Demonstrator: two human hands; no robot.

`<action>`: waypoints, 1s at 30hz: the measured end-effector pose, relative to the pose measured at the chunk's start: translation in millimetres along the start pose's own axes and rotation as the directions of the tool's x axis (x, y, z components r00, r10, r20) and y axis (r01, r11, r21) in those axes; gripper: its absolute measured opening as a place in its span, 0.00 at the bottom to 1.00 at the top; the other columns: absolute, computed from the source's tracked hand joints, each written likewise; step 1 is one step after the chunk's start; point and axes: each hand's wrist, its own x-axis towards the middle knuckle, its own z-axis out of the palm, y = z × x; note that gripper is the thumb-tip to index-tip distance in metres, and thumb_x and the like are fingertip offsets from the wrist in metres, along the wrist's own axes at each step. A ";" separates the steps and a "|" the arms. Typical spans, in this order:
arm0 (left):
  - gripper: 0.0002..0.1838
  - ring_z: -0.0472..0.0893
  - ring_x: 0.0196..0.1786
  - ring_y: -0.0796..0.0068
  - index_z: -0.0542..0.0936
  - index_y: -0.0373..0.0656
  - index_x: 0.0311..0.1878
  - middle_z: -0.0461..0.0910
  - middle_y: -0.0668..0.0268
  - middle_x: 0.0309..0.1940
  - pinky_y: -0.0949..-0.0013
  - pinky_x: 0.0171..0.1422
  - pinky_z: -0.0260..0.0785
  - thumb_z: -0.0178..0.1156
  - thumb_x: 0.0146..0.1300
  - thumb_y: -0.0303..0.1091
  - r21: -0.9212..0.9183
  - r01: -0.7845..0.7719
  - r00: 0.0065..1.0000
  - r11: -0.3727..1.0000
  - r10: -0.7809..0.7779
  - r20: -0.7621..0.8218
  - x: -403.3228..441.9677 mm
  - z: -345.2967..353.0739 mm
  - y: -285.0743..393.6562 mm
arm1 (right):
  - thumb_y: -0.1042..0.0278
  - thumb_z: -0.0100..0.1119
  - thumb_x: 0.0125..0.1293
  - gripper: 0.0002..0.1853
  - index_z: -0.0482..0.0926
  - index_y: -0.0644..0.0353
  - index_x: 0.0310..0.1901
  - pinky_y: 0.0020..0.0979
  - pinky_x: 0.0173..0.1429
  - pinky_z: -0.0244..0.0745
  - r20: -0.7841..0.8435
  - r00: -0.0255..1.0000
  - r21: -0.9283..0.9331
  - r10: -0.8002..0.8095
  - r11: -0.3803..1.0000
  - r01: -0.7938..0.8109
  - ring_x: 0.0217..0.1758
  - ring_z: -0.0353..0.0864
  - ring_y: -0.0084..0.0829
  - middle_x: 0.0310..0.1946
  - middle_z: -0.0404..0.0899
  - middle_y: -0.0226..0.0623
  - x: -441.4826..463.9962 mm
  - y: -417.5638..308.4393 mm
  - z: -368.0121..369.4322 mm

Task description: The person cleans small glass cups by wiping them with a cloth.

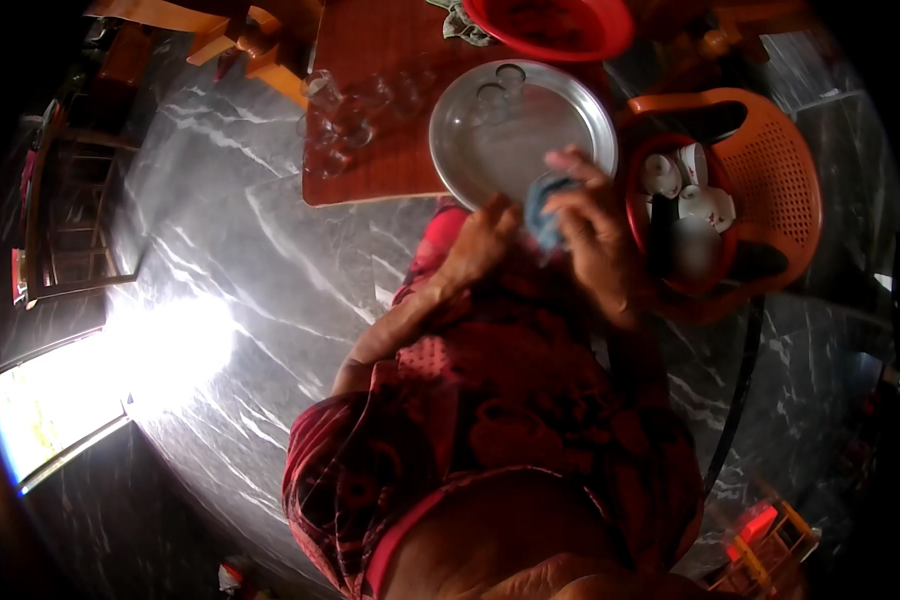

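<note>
A blue-grey cloth (pixel 544 212) is bunched up just in front of my body, near the close rim of a round steel tray (pixel 540 165). My right hand (pixel 598 228) is closed round the cloth, its fingers slightly smeared by motion. Beside the cloth on the left, my left hand (pixel 482 243) is closed with its fingers curled. What it grips, if anything, is hidden. Toward the tray's far side sits a clear drinking glass (pixel 511 78). Several more glasses (pixel 353 128) stand or lie on the red-brown table (pixel 390 170), left of the tray.
An orange plastic chair (pixel 785 190) at the right holds a red basin (pixel 642 170) with several white cups (pixel 705 207). Another red basin (pixel 555 40) and a crumpled cloth (pixel 462 25) are at the table's far side. Bright light falls on the marbled floor (pixel 260 240) at left.
</note>
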 end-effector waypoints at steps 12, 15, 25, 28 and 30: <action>0.15 0.81 0.39 0.49 0.74 0.40 0.46 0.80 0.47 0.35 0.55 0.43 0.73 0.51 0.66 0.42 -0.112 0.064 0.979 0.992 -0.084 -0.186 4.4 -17.3 31.8 | 0.57 0.65 0.63 0.33 0.63 0.65 0.63 0.35 0.56 0.74 0.063 0.984 -0.230 0.165 0.962 -0.146 0.52 0.77 0.40 0.51 0.73 0.48 -32.6 -5.7 21.6; 0.18 0.82 0.37 0.50 0.74 0.40 0.46 0.80 0.48 0.35 0.56 0.42 0.75 0.48 0.68 0.46 -0.233 0.121 0.972 0.965 -0.163 -0.167 3.3 -32.9 63.4 | 0.62 0.61 0.65 0.24 0.68 0.62 0.59 0.34 0.52 0.74 0.019 0.893 0.201 0.449 0.873 -0.444 0.48 0.77 0.35 0.48 0.75 0.44 -39.2 10.4 29.9; 0.23 0.81 0.39 0.58 0.73 0.36 0.49 0.75 0.55 0.39 0.62 0.39 0.72 0.45 0.68 0.48 0.206 -0.302 0.943 0.931 0.323 -0.077 -0.4 -35.9 51.5 | 0.50 0.47 0.72 0.21 0.71 0.58 0.54 0.25 0.12 0.74 0.221 0.910 0.430 0.350 0.803 -0.414 0.20 0.81 0.28 0.33 0.80 0.37 -36.1 11.9 24.4; 0.22 0.80 0.39 0.57 0.74 0.37 0.50 0.75 0.55 0.39 0.61 0.40 0.72 0.45 0.68 0.47 0.244 -0.367 0.920 0.898 0.389 -0.047 1.8 -34.9 45.2 | 0.49 0.49 0.71 0.21 0.70 0.58 0.54 0.29 0.14 0.77 0.292 0.868 0.472 0.402 0.729 -0.496 0.22 0.82 0.30 0.34 0.80 0.37 -38.5 14.2 23.3; 0.24 0.80 0.40 0.56 0.72 0.36 0.51 0.76 0.54 0.38 0.60 0.41 0.72 0.44 0.70 0.51 0.171 -0.289 0.947 0.942 0.307 -0.091 6.9 -35.2 47.6 | 0.51 0.53 0.69 0.20 0.70 0.57 0.54 0.32 0.18 0.79 0.322 0.695 0.656 0.643 0.378 -0.653 0.26 0.82 0.31 0.36 0.80 0.37 -34.8 11.1 22.3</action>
